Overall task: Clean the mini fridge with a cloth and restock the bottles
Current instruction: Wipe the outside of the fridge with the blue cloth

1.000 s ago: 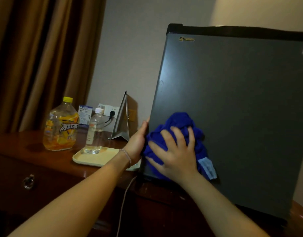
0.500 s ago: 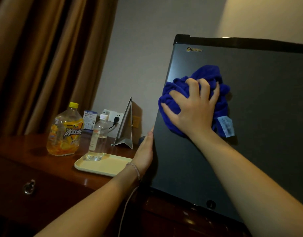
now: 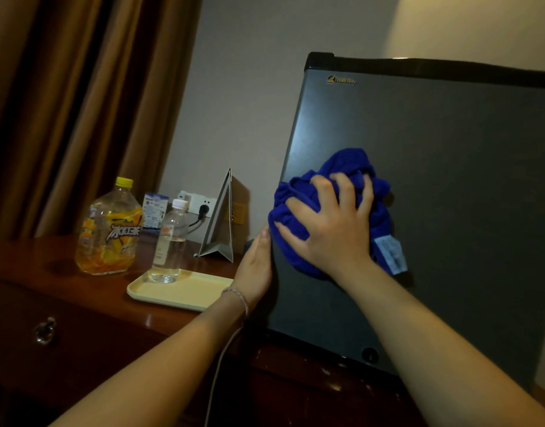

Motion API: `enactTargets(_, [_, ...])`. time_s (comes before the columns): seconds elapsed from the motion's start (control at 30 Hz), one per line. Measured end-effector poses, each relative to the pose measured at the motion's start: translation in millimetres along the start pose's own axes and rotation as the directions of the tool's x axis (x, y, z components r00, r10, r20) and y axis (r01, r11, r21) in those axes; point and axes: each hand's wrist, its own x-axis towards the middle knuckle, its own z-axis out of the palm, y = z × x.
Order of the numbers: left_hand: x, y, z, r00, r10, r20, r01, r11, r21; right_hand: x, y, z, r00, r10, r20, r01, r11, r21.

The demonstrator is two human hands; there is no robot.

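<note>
Against the closed door of the mini fridge (image 3: 434, 211), the right hand (image 3: 333, 229) presses a bunched blue cloth (image 3: 299, 204), fingers curled into its folds; a pale care tag (image 3: 390, 254) hangs just right of that hand. Just left of the cloth, the left hand (image 3: 256, 269) lies with straight fingers flat along the door's left edge, holding nothing. Further left of that hand, a cream tray (image 3: 188, 295) sits on the wooden dresser (image 3: 49, 291), with a clear water bottle (image 3: 169, 241) standing on its far corner. Beyond the tray stands a large iced tea bottle (image 3: 109, 229) with a yellow cap.
</note>
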Motion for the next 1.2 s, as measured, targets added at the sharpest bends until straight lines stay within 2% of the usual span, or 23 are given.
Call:
enactTargets(0.1, [0, -1, -2, 0.999, -0.045, 0.021, 0.045, 0.999, 0.003, 31, 25, 1, 1.0, -0.006, -0.011, 0.006, 1.0, -0.012])
enactTargets(0.23, [-1, -5, -1, 0.998, -0.053, 0.018, 0.053, 0.999, -0.014, 74, 51, 0, 0.995, 0.099, 0.009, -0.098, 0.995, -0.024])
enactTargets(0.33, [0, -9, 0, 0.999, -0.049, 0.008, 0.049, 0.999, -0.011, 79, 45, 1, 0.983, 0.183, -0.004, -0.184, 0.983, -0.025])
enactTargets(0.4, [0, -10, 0, 0.998, -0.058, 0.017, 0.058, 0.998, -0.017, 67, 36, 1, 0.98, 0.197, -0.002, -0.197, 0.98, -0.018])
enactTargets(0.57, [2, -13, 0, 0.997, -0.081, -0.005, 0.081, 0.996, -0.03, 14, 10, -4, 0.992, 0.126, 0.012, -0.125, 0.992, -0.017])
enactTargets(0.67, [2, -13, -1, 0.999, -0.042, 0.001, 0.042, 0.999, -0.024, -26, -9, -5, 0.995, 0.101, 0.022, -0.101, 0.995, 0.0])
enactTargets(0.83, [3, -17, -2, 0.996, -0.085, 0.0, 0.085, 0.995, 0.056, -87, -27, -13, 0.997, 0.008, 0.074, -0.01, 0.999, 0.031])
enactTargets(1.0, [-2, -9, 4, 0.997, -0.045, -0.067, 0.049, 0.997, 0.065, -112, 1, -28, 0.995, -0.07, 0.076, 0.066, 0.996, 0.055])
enactTargets(1.2, [1, -15, 6, 0.997, -0.026, -0.071, 0.029, 0.998, 0.053, -157, 57, -55, 1.0, 0.021, 0.023, -0.021, 1.0, 0.019])
